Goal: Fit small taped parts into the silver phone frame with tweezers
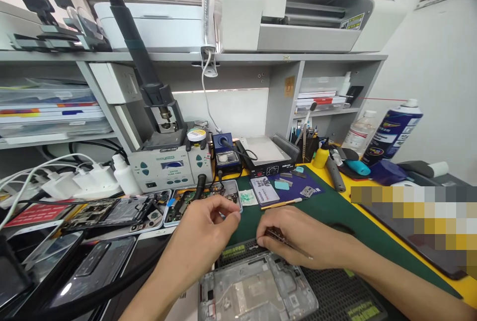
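A disassembled phone frame, grey metal with pale tape patches, lies on a dark textured mat in front of me. My left hand hovers above the frame's upper left, its thumb and index finger pinched together; anything between the tips is too small to make out. Over the frame's upper right corner, my right hand is closed around a slim metal tool, apparently tweezers, lying along under the fingers. The right fingertips are near the mat's top edge, where a small dark part shows.
Several phones and trays of phone parts crowd the left. A hot air station stands behind, its black hose crossing low left. A yellow-handled pen tool, card, yellow bottle and spray can sit beyond.
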`<state>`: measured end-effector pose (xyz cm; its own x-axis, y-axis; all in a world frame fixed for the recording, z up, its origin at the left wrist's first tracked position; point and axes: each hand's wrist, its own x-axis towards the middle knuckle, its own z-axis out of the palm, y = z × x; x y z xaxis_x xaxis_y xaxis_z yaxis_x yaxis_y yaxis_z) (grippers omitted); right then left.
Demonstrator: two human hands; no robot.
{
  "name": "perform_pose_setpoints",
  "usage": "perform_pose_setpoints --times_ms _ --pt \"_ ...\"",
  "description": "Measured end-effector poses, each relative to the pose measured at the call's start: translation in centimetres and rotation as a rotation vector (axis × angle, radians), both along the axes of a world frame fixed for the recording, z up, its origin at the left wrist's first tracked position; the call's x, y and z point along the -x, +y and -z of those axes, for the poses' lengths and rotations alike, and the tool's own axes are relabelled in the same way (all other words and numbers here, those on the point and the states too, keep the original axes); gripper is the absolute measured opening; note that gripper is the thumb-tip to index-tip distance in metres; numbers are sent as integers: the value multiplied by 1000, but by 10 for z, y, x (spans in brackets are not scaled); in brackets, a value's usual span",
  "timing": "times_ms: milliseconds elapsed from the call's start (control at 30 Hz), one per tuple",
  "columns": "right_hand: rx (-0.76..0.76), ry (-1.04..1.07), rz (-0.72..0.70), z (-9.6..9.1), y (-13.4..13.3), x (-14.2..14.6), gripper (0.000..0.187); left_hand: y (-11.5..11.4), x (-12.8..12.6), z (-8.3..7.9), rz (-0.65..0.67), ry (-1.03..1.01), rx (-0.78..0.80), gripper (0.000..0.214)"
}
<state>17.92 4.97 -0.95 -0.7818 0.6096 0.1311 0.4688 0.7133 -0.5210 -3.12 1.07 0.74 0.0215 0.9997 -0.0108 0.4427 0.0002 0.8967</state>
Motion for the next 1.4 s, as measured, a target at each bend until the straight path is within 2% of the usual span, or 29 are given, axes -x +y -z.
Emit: perform_pose_setpoints --times_ms 200,533,767,1000,1100,1233,1400 --pt "-67 -42 3 3 1 1 16 2 3 3 14 82 -11 23" --pt "-82 -51 38 2 6 -6 16 4 2 12 43 261 -21 19" --pt "-166 -111 213 -3 18 -24 19 6 7 5 23 290 -17 22" --pt "-197 -336 469 -6 34 -47 16 8 9 5 11 294 -25 20" --pt "-196 -442 563 -5 39 -56 7 9 10 8 12 296 -32 22" --pt "-173 -540 589 -1 43 -63 17 9 11 8 2 299 -37 22" --pt "-155 -524 544 4 47 -65 11 7 13 3 12 285 -55 18"
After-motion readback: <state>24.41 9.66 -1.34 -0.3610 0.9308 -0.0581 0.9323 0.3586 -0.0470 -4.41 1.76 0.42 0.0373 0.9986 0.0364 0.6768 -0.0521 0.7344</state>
